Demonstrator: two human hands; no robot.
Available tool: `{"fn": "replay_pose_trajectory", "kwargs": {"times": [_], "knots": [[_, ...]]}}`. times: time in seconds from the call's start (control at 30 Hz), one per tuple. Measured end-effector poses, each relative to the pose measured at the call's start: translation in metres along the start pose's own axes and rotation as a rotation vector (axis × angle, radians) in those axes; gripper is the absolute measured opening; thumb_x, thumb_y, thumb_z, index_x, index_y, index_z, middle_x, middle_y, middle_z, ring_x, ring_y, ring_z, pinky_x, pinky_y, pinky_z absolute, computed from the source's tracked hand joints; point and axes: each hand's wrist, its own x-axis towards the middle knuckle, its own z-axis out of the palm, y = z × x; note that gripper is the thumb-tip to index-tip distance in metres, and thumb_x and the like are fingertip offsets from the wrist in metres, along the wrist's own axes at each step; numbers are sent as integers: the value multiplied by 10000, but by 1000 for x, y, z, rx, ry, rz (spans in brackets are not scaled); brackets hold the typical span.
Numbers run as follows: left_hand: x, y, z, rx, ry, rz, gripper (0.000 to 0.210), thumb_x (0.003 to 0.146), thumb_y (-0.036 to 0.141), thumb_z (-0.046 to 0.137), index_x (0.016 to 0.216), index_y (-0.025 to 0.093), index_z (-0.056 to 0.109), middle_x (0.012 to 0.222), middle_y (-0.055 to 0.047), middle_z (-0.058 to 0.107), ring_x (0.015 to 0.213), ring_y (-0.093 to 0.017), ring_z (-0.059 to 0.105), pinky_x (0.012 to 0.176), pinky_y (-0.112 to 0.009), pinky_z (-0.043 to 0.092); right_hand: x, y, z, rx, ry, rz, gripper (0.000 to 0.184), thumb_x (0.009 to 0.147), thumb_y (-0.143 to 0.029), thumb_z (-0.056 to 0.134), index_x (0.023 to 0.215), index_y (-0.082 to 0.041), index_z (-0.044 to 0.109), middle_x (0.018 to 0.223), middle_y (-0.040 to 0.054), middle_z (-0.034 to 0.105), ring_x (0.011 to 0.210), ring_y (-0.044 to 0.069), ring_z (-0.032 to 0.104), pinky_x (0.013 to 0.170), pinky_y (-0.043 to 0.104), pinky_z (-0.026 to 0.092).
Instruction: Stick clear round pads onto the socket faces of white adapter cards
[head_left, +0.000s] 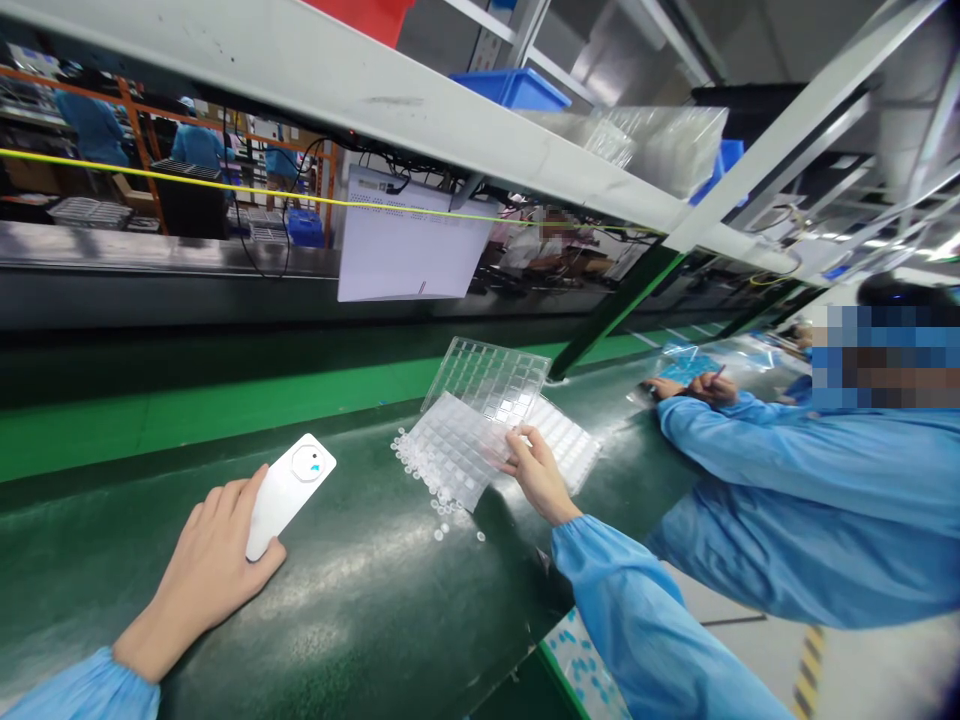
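Note:
My left hand [217,545] is closed around the lower part of a white phone [289,495], which lies slanted on the green bench. A round camera area with a small blue-green patch shows at the phone's upper end. My right hand [540,470] pinches at the right edge of a frosted translucent sheet [454,450] marked in a grid; its fingertips partly hide the contact. Behind that sheet leans a clear plastic tray [491,375] with square pockets. Another whitish gridded sheet [574,440] lies beyond my right hand. Small white rings [442,500] are scattered along the frosted sheet's left and lower edges.
A co-worker in a blue smock [810,480] sits close on the right, hands on the bench [360,600]. A green-edged bin [585,665] with blue bits stands below the bench edge. A white panel [412,235] hangs under the overhead shelf; a green post [619,305] rises behind the trays.

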Motion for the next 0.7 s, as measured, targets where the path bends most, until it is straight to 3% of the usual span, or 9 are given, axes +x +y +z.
{"fn": "replay_pose_trajectory", "kwargs": {"times": [0.17,0.47,0.7], "knots": [[1,1,-1,-7,-1,-17,687,866,372,452,1486,81,402,1225,-180,618,1034,-333,562,836,-437,447,3,15,4,-56,57,-112,491,786,-705,666,951,-305,434,704,-53,633,825,231,718,695,356,609],[-2,-3,3,28,34,26,678,866,361,478,1485,96,400,1211,-166,618,1016,-327,564,827,-422,443,4,34,0,-285,98,-247,381,831,-604,668,856,-260,507,522,-85,497,484,156,510,545,298,489],[-1,-2,3,22,33,22,674,866,366,475,1481,99,403,1206,-164,620,1009,-326,567,824,-421,445,9,41,0,-365,132,-278,450,761,-631,713,850,-251,490,812,56,733,790,271,727,740,405,586]]}}
